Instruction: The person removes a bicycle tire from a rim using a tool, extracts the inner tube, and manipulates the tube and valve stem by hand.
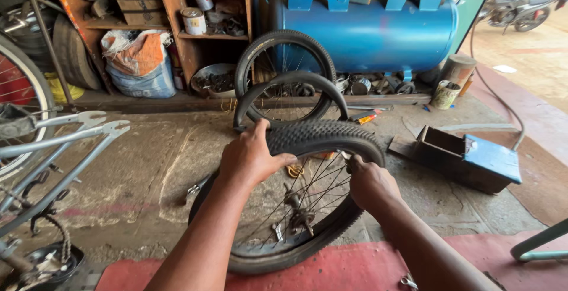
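Both hands (pixel 251 158) (pixel 368 181) hide wheel (pixel 296 208) rim.

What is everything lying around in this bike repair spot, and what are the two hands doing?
Bicycle wheel: one, black tyre, upright at centre.
Spare tyres: two, black, behind the wheel.
Air tank: one, blue, back wall.
Toolbox: one, blue lid open, right floor.
Shelf: one, wooden, holds tins.
Sack: one, orange and white, beneath the shelf.
Bicycle frame: one, grey, left.
Motorcycle: one, top right.
Left hand: grips the tyre's top.
Right hand: grips the tyre's right side.
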